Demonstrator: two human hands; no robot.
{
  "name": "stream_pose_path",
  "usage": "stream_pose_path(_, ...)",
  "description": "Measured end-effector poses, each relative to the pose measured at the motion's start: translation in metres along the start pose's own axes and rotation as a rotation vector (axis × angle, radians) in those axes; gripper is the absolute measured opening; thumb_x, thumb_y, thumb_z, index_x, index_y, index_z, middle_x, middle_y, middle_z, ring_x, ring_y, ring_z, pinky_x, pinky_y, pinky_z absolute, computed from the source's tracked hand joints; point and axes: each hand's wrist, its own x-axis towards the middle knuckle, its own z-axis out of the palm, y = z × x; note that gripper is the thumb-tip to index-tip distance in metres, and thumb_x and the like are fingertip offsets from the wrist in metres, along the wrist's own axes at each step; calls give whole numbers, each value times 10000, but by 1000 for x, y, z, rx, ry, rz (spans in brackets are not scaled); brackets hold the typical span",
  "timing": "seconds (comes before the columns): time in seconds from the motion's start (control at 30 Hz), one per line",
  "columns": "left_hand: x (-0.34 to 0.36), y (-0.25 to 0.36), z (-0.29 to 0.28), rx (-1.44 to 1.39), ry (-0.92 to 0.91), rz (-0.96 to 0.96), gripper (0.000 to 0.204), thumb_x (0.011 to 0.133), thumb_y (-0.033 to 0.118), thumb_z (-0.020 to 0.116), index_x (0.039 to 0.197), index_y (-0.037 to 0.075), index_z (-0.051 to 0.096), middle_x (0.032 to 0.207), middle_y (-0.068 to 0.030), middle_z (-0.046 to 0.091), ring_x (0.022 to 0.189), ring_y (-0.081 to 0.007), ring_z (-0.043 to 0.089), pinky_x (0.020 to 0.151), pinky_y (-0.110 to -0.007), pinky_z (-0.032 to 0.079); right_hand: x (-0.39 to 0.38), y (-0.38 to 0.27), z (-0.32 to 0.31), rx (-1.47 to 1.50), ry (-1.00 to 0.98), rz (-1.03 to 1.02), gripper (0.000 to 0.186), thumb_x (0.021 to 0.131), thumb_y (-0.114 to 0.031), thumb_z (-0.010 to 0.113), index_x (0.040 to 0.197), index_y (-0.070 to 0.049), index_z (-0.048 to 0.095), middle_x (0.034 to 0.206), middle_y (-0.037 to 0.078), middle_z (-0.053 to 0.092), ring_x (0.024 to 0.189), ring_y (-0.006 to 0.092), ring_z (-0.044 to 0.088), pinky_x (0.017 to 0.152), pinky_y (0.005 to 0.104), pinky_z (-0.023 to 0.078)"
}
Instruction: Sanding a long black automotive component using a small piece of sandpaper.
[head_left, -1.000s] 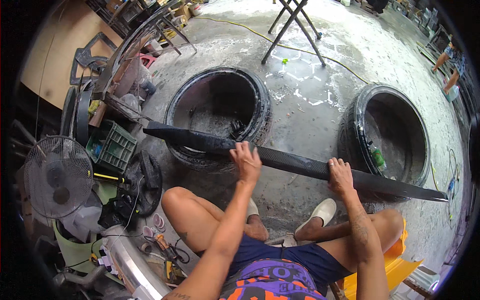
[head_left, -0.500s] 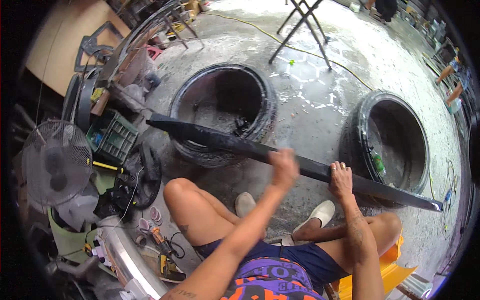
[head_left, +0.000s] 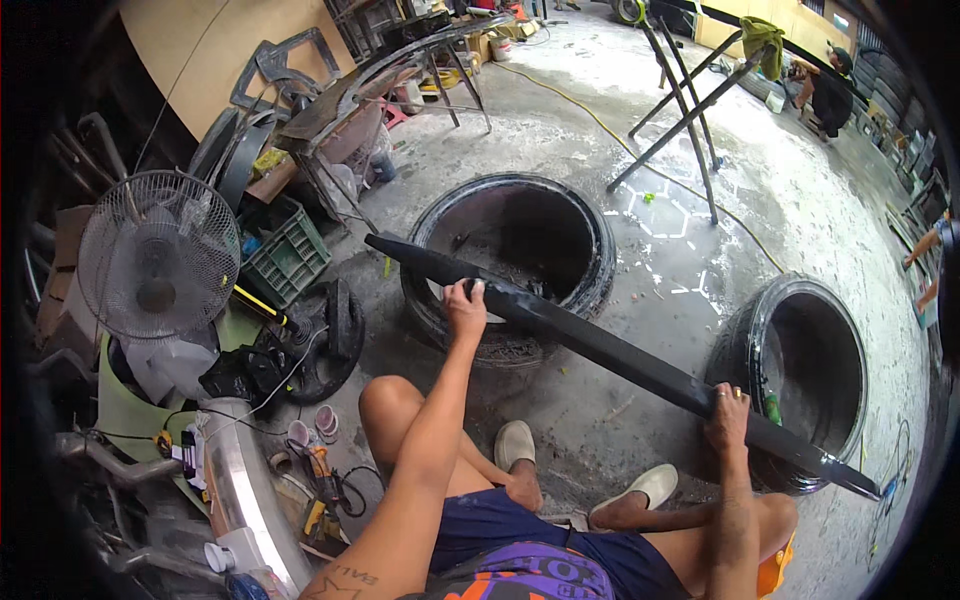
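Observation:
A long, narrow black panel (head_left: 600, 345), like a car's side trim strip, lies slantwise across two tires. Its left end rests over the left tire (head_left: 440, 215); its right end runs past the right tire (head_left: 730, 345). My left hand (head_left: 465, 310) is closed around the panel's near edge left of its middle, in front of the left tire. Toward the other end, my right hand (head_left: 728, 420) grips the same panel beside the right tire, its fingers bent over the edge. A small green object (head_left: 773, 407) shows inside the right tire.
At left stand a round mesh fan (head_left: 160, 265), a green crate (head_left: 287, 257) and a curved silvery part (head_left: 250, 490). An orange-and-black power tool (head_left: 322, 470) lies by my knee. Dark stand legs (head_left: 690, 110) rise beyond the tires. A yellow hose (head_left: 600, 120) crosses the floor; a person (head_left: 830, 95) is far right.
My left hand, blurred near the panel's middle before, has moved left along it. My right hand has moved toward the panel's right end. The view has shifted, showing more of the far floor.

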Motion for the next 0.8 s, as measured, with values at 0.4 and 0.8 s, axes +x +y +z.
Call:
stream_pose_path(0.4, -42, 3, -33, -1178, -335, -955, 276, 993, 299, 659, 1121, 55, 656, 986, -48, 665, 863, -181, 649, 745, -371, 563, 32, -55, -22, -15, -240, 115, 1273, 480, -353, 980, 1544, -182, 304, 1458, 103, 409, 1411, 348, 336, 1140, 669, 202)
stream_pose_path(0.8, -112, 58, -69, -1082, -352, -929, 323, 1044, 316, 574, 1155, 18, 630, 989, -56, 643, 838, -177, 637, 745, -372, 572, 86, -99, -16, 211, -433, -59, 820, 661, -181, 809, 1405, -152, 465, 1266, 119, 571, 1236, 366, 524, 1002, 546, 425)
